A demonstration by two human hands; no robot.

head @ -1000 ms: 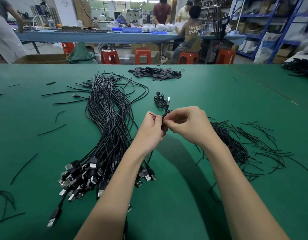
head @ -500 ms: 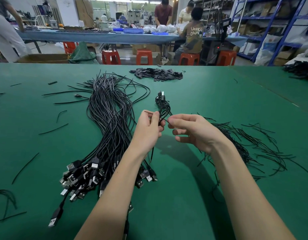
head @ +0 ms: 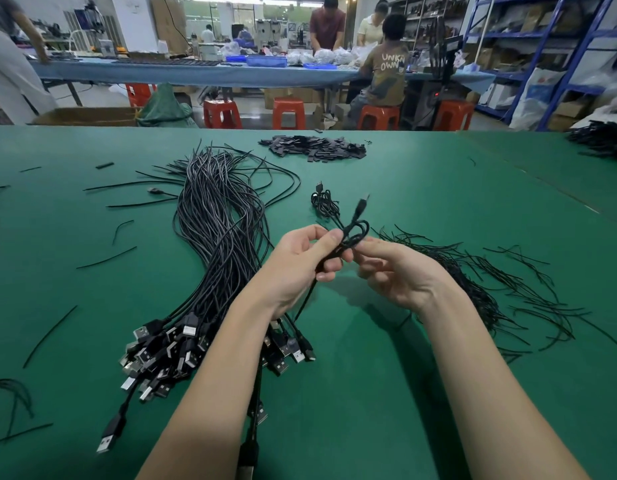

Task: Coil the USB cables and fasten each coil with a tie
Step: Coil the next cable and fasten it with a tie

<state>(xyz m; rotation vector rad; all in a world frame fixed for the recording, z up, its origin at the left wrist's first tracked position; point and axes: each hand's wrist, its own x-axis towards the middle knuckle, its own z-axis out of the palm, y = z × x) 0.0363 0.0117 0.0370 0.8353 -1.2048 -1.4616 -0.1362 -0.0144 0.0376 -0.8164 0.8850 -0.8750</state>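
Black USB cable coil (head: 352,233): raised above green table (head: 421,188), pinched in left hand (head: 296,265); right hand (head: 393,271) fingertips nip coil's other side. Small plug end (head: 364,199) sticks up loose. Risk: loops spring open if pinch slackens before tie goes on. Tie pile (head: 473,282) near right wrist; uncoiled cable bundle (head: 217,244) left.

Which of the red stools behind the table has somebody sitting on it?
The third red stool from the left; a person in an olive printed shirt sits on it, while the others stand unoccupied.
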